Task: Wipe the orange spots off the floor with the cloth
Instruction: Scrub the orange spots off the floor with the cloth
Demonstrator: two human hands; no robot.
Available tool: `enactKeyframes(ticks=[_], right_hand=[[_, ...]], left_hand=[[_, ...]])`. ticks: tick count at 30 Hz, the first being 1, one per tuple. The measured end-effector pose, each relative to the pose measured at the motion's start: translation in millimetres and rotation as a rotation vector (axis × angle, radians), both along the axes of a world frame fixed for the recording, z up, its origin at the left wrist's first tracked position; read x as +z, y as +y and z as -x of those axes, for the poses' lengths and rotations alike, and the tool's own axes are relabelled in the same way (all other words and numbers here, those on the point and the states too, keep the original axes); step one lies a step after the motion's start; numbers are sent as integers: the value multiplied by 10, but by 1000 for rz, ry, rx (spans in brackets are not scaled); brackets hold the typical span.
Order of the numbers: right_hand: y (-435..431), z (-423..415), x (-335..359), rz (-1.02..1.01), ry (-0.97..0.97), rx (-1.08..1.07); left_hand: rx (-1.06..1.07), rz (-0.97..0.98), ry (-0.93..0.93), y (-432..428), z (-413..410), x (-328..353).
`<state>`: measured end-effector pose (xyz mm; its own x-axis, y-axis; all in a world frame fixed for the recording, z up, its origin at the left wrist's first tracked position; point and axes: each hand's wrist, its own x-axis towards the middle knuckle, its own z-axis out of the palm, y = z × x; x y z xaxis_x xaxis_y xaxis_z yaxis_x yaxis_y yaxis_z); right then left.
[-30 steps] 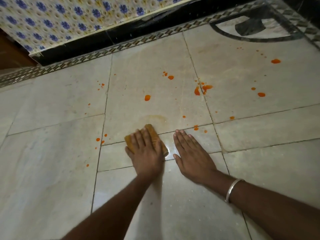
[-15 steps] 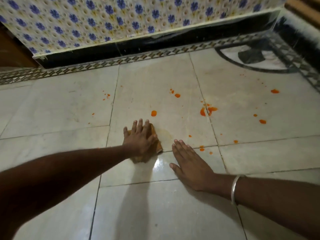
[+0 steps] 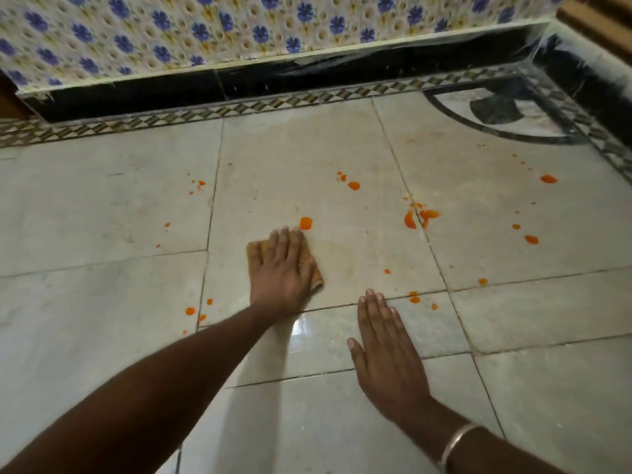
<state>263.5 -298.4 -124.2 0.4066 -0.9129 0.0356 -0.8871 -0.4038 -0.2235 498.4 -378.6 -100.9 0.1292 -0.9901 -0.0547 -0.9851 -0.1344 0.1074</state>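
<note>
Head view: one camera looking down at the floor [image 3: 102,234], with both my arms reaching in from the bottom of the frame.
Left grip [image 3: 282,268]: spread flat with the fingers straight, palm pressing the cloth down; it is not curled round anything.
Cloth [image 3: 253,253]: a folded tan pad at the centre of the frame, mostly under my palm, with its edges showing to the left and lower right.
Right grip [image 3: 386,354]: flat on the floor, fingers together, lower right of centre and apart from the cloth; I judge it is propping me up.
Nearest spot [image 3: 306,223]: a bright orange blob just beyond my left fingertips, almost touching them.
Smear [image 3: 342,254]: a faint yellowish film just right of the cloth.
Other spots: a splash [image 3: 417,218] on the tile seam at centre right, drops [image 3: 531,239] at far right, and small drops [image 3: 190,311] at lower left.
Step in hand: mid-wipe, I judge, with most spots not yet cleaned.
Next move: push the cloth forward over the nearest spot under firm pressure, then work right toward the splash.
</note>
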Motion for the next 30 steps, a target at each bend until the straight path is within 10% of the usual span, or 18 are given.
enactKeyframes(ticks=[9,15,22,26,30], right_hand=[[-162,-325,12,44,6,-154],[-118,-347,13,49,-34,-137],[-106,-288,-9,56,-58,-136],[-111,-332,19,71,-9,-117],[-144,-343,-14,55,58,-58]], left_hand=[[-144,19,10,78,160,37],[176,16,3,690,-180,16],[-372,-82,-19,-13,197,126],[62,-60,-21,196,-336,84],[49,-84,-47,933,206,89]])
